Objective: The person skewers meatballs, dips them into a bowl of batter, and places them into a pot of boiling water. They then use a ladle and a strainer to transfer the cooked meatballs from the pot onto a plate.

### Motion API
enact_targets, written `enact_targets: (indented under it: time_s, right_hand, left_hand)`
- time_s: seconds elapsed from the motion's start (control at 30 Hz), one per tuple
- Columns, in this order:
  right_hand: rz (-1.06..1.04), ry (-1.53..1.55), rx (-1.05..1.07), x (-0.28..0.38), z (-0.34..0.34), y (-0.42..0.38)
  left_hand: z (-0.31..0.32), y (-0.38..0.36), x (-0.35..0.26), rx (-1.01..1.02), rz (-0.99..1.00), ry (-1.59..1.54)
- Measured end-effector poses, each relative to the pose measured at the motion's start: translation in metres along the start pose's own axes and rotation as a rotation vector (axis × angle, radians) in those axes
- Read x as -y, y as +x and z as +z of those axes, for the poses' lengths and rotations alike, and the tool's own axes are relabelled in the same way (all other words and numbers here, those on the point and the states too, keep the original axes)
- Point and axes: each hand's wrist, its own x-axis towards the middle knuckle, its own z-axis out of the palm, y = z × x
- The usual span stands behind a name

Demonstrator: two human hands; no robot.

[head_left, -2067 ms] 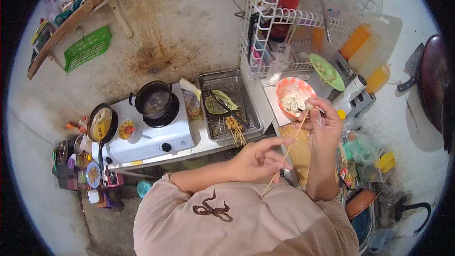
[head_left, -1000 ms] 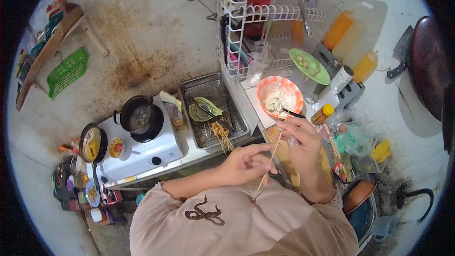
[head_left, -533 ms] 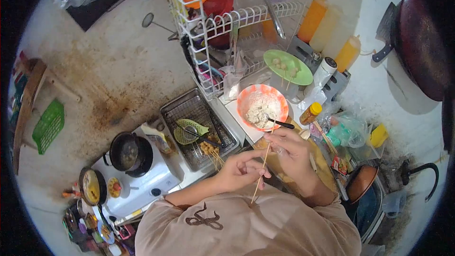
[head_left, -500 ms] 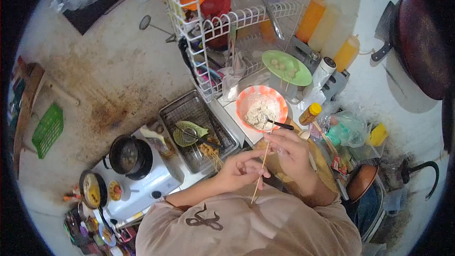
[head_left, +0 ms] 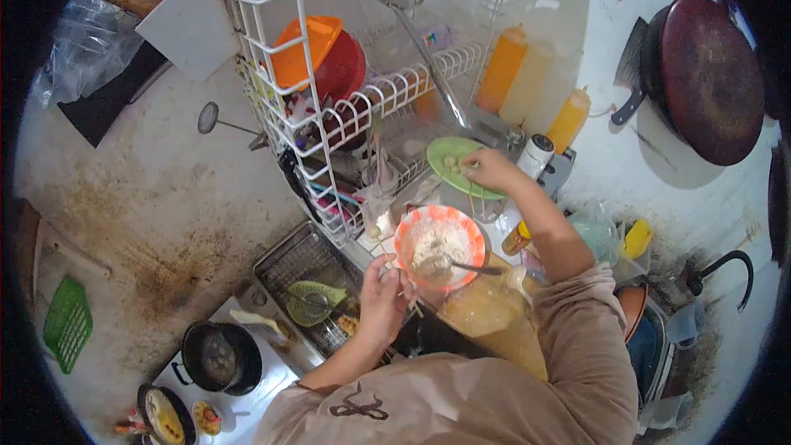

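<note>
Both hands are busy. My right hand (head_left: 488,170) pinches a skewer over the green plate (head_left: 458,166). My left hand (head_left: 384,290) grips thin sticks beside the orange bowl (head_left: 440,244).

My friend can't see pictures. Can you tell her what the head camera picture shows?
A person's right hand reaches to a green plate holding small pale balls, while the left hand rests by an orange bowl of pale mixture. A white dish rack stands behind.
</note>
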Motion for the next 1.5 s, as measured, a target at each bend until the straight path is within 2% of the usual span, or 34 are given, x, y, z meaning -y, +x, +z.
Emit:
enact_targets:
  time_s: [0.07,0.17,0.27,0.37,0.47,0.57,0.67,0.77,0.87,1.07,1.37,1.5]
  right_hand:
    - [0.046,-0.071,0.069,0.01,0.006,0.011]
    - [0.039,-0.354,-0.004,0.012,0.014,0.023]
    - [0.199,-0.237,0.205,0.013,0.012,0.037]
    - [0.094,-0.275,0.084,0.011,0.012,0.034]
    - [0.225,-0.099,0.152,0.021,0.001,0.031]
    - [0.235,0.07,0.056,0.012,0.0,0.028]
    - [0.104,0.317,-0.182,0.012,-0.016,0.01]
    - [0.073,1.044,-0.166,0.04,-0.03,-0.035]
    - [0.051,1.3,-0.268,0.071,-0.036,-0.08]
    - [-0.001,1.393,-0.298,0.088,-0.047,-0.133]
    - [-0.16,1.201,-0.329,0.081,-0.056,-0.178]
    - [-0.201,1.22,-0.315,0.078,-0.061,-0.194]
  left_hand:
    - [-0.018,0.012,0.008,0.091,0.029,-0.035]
    - [-0.011,0.013,-0.002,0.074,-0.098,0.014]
    - [-0.02,0.017,0.004,0.136,-0.132,0.062]
    - [-0.022,0.019,0.005,0.186,-0.131,0.165]
    - [-0.017,0.019,0.006,0.188,-0.101,0.256]
    - [-0.011,0.019,0.007,0.192,-0.095,0.32]
    - [-0.005,0.016,0.003,0.203,-0.06,0.438]
    - [0.002,0.013,0.003,0.23,0.017,0.565]
    - [0.009,0.009,0.008,0.267,0.107,0.636]
    - [0.026,-0.001,0.019,0.332,0.136,0.713]
    - [0.051,-0.024,0.03,0.414,0.131,0.718]
    - [0.054,-0.033,0.038,0.401,0.131,0.763]
